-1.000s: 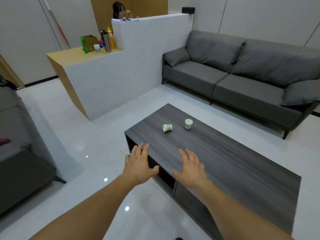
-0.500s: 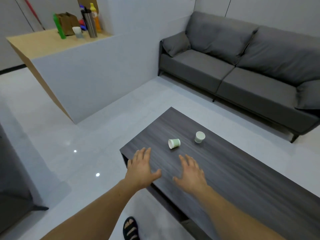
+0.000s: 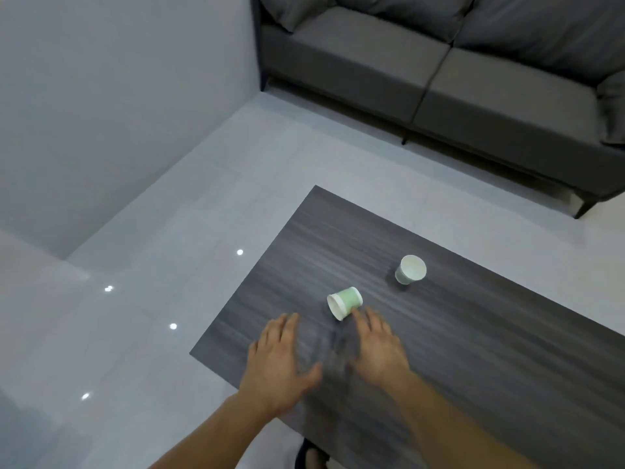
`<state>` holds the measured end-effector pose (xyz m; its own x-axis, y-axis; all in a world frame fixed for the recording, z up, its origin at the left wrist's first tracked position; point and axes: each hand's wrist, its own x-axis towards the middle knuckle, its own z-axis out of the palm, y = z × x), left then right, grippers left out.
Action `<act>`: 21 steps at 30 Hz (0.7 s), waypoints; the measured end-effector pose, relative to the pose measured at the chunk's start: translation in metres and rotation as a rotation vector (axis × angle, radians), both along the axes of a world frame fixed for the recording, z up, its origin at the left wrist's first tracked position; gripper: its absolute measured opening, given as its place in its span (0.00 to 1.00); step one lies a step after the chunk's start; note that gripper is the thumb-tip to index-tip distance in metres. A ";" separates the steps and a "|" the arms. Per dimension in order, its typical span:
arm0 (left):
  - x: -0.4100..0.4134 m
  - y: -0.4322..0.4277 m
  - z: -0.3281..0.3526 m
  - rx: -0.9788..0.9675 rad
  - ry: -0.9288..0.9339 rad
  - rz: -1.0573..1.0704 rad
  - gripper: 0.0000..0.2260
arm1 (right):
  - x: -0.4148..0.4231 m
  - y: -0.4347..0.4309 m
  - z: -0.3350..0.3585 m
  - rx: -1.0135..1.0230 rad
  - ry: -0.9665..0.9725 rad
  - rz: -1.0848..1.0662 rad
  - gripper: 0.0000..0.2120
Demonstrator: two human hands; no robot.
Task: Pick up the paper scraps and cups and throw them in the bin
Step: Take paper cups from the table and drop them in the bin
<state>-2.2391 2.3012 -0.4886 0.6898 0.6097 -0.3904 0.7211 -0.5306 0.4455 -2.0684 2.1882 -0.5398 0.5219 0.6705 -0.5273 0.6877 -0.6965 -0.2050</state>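
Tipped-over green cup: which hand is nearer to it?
Right. The right hand has its fingertips at the near side of the tipped-over green cup, touching or nearly so. The left hand is further off to the cup's lower left, with bare tabletop between.

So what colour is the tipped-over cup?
The tipped-over cup is pale green with a white rim; head view.

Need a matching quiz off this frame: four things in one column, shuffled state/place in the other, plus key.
Things:
1. green paper cup
2. pale paper cup
3. left hand
4. right hand

State/place:
A. upright on the coffee table
B. open, fingertips beside the green paper cup
C. lying on its side
D. open, over the coffee table near its left corner, farther from both cups

Pairs: 1-C, 2-A, 3-D, 4-B
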 end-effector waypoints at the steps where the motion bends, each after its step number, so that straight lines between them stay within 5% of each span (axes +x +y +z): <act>1: 0.013 0.009 -0.015 -0.012 -0.005 -0.003 0.41 | 0.014 0.014 -0.016 0.014 -0.008 0.006 0.44; 9: 0.099 0.047 -0.112 -0.117 -0.008 -0.021 0.41 | 0.084 0.062 -0.122 0.048 -0.018 0.263 0.42; 13: 0.119 0.056 -0.127 -0.157 -0.033 0.034 0.41 | 0.091 0.058 -0.136 0.199 0.090 0.030 0.36; 21: 0.178 0.066 -0.127 -0.399 -0.158 -0.034 0.36 | 0.097 0.046 -0.115 0.478 0.327 -0.224 0.39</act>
<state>-2.0608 2.3675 -0.6159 0.7774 0.4078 -0.4789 0.6124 -0.3167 0.7243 -1.9714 2.2338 -0.6545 0.5397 0.7647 -0.3520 0.3841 -0.5958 -0.7054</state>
